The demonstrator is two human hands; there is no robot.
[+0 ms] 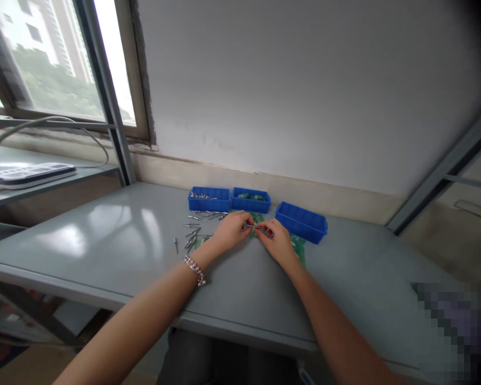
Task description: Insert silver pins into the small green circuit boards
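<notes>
My left hand (233,229) and right hand (276,240) meet fingertip to fingertip, both pinching one small metal pin (253,227) above the grey worktop (116,235), near three blue bins (301,220)

small part pinched between left hand (233,229) and right hand (276,241) too tiny to identify. green bags (299,247) mostly hidden under hands. far blue bins (249,200) contents unclear. pixelated patch (457,326) near right. power strip (26,175) cut off at left edge.
</notes>
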